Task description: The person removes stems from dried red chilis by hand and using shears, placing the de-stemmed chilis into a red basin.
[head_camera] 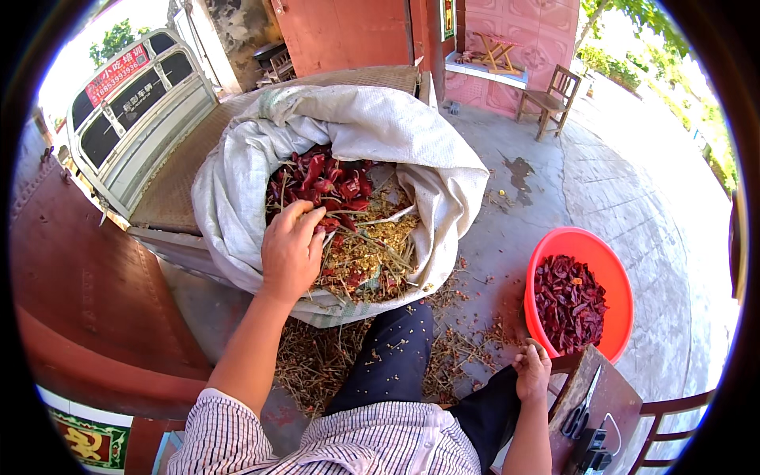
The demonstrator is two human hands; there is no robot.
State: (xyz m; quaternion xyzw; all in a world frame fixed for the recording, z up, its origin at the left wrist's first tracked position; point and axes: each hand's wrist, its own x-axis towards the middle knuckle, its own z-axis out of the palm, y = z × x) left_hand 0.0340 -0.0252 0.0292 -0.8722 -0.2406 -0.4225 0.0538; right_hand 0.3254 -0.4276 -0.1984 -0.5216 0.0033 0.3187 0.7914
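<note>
My left hand [294,249] reaches into a white woven plastic sack [409,127] with its rim rolled down. Its fingertips are at the edge of a heap of dried red chili peppers [323,178]; whether they grip one is hidden. Beside the peppers in the sack lie yellow seeds and dry stalks [368,255]. Low on the right, my right hand [531,371] is curled beside a red plastic basin [617,297]. A small brownish thing [536,343], too small to identify, shows at its fingertips. Dark red chili pieces [570,303] lie in the basin.
Scissors [579,409] and a black device with a cable [591,448] rest on a wooden bench [614,380] at right. The sack leans on a truck's flatbed [172,172]. Stalks [320,356] litter the floor around my legs. A wooden chair [549,101] stands farther back.
</note>
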